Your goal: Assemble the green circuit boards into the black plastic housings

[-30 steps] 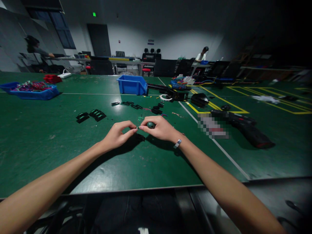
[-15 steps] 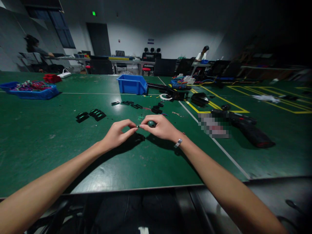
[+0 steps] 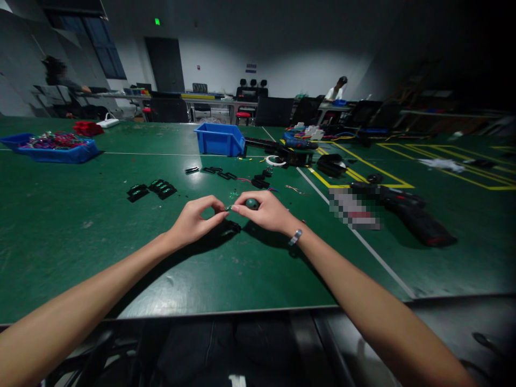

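Note:
My left hand (image 3: 197, 221) is closed in a pinch, thumb and forefinger on a small green piece (image 3: 229, 208) that looks like a circuit board. Meeting it from the right, my right hand (image 3: 268, 212) has its thumb and forefinger at the same piece. A dark green rounded handle (image 3: 252, 203) pokes out of the right hand's grip; the rest of that tool is hidden. Under the fingers, a small black part (image 3: 233, 226) lies on the green table. Just beyond the hands are several tiny green boards (image 3: 234, 194).
Black housings with green boards (image 3: 162, 188) lie left; empty black frames (image 3: 227, 176) lie farther back. A blue bin (image 3: 220, 140) stands behind them. At right are a black power tool (image 3: 411, 209) and a blurred-out patch. A blue tray (image 3: 64, 153) holds wired parts. Two people sit at back.
Both hands stay almost in place, fingertips together. A little more of the small green piece shows between them. The whole view has shifted very slightly.

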{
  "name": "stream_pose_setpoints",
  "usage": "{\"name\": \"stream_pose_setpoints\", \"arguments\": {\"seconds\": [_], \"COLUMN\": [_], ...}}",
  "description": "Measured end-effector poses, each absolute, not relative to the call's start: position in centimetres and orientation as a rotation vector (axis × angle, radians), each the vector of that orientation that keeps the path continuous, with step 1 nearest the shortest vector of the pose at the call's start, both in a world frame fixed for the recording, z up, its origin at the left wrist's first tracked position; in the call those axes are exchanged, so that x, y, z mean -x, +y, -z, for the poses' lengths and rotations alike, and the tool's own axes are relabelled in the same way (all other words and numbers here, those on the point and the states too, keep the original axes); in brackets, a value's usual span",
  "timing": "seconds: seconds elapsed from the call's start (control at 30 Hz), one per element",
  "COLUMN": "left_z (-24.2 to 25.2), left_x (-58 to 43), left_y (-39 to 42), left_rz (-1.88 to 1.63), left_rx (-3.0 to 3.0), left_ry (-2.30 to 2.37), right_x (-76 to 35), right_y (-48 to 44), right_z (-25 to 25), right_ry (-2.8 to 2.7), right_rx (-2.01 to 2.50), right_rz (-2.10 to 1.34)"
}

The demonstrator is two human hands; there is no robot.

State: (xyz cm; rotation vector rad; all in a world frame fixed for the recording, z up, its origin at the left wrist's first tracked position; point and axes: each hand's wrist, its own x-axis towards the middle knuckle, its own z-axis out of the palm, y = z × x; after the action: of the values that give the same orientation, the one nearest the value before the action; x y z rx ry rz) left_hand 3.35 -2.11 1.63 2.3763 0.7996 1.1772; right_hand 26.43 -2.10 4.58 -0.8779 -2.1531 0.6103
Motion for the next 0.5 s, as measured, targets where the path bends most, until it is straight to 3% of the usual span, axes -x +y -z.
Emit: {"name": "stream_pose_setpoints", "arguments": {"seconds": [0.5], "left_z": [-2.0], "left_x": [-3.27], "left_y": [-2.55], "left_rz": [-1.178], "left_rx": [-2.425], "left_ry": [0.756], "right_x": [-26.4], "right_y": [-2.2], "right_z": [-4.82], "right_ry": [-2.138], "right_rx": [0.906], "right_rz": [-0.744]}}
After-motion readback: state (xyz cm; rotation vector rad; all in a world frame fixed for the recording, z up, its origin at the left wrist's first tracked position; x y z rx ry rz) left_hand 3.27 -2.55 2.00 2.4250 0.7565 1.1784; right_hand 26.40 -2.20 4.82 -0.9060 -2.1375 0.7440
